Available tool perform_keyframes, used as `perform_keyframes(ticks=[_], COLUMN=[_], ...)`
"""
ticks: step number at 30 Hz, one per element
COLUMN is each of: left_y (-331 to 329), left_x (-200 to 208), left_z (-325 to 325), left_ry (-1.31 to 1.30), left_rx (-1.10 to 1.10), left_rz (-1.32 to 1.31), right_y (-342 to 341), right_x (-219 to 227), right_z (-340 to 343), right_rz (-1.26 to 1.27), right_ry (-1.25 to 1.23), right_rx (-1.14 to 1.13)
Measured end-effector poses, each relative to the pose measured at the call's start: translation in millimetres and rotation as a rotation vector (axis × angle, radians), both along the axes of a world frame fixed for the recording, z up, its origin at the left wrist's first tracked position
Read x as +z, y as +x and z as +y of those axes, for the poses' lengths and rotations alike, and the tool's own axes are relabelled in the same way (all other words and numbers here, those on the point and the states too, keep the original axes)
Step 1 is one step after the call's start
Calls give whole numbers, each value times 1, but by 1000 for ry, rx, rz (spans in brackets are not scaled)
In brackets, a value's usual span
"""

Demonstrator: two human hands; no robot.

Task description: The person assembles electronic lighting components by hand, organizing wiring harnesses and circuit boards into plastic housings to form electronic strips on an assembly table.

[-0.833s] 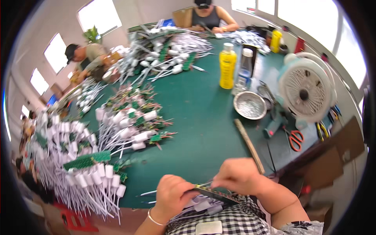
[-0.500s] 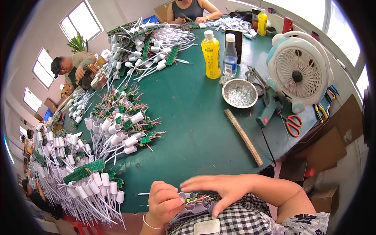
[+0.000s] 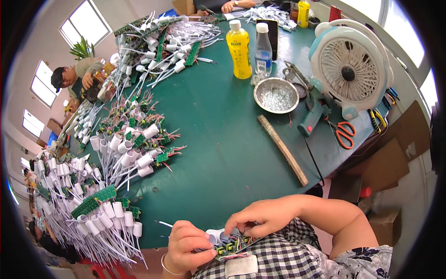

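Low at the front, over a checked cloth on my lap, is a green circuit board strip (image 3: 236,247) with yellow and black parts and thin wires. White plastic sleeves (image 3: 214,234) lie along its far side. My left hand (image 3: 189,245) is closed round the left end of this bundle, and white cable ends (image 3: 163,223) stick out beyond it. From the right, my right hand (image 3: 260,219) reaches over with bent fingers closed on a sleeve at the strip's far side. Its fingertips are partly hidden.
Heaps of white sleeves with cables (image 3: 104,218) and circuit boards cover the table's left side. A wooden stick (image 3: 283,151), metal bowl (image 3: 276,96), green heat gun (image 3: 313,116), orange-handled scissors (image 3: 344,135), fan (image 3: 350,72) and bottles (image 3: 239,51) stand right. Two co-workers sit beyond.
My right hand has gone from spread fingers above the bundle to bent fingers on its sleeves. The strip has tipped, showing more of its yellow parts. The whole view has shifted slightly.
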State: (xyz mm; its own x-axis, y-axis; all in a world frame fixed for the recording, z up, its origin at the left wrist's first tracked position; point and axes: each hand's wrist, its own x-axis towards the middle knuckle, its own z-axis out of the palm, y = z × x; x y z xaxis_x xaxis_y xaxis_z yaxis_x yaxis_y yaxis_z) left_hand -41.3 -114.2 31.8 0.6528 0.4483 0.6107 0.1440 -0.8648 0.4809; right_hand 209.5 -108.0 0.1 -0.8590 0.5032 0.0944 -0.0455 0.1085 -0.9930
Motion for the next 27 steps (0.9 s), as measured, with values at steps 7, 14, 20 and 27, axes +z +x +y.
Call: perform_keyframes(ticks=[7, 14, 20, 27], left_y=[1, 0, 23, 20], left_x=[10, 4, 15, 10], left_z=[-9, -8, -4, 8], left_ry=[35, 46, -360, -284], left_rx=[-31, -46, 300, 294], left_rz=[29, 38, 141, 363], right_y=[2, 7, 12, 7], right_x=[17, 23, 13, 2], right_z=[-2, 0, 8, 1], right_rz=[-40, -81, -79, 18], right_ry=[323, 728, 467, -11], right_rx=[65, -51, -106, -212])
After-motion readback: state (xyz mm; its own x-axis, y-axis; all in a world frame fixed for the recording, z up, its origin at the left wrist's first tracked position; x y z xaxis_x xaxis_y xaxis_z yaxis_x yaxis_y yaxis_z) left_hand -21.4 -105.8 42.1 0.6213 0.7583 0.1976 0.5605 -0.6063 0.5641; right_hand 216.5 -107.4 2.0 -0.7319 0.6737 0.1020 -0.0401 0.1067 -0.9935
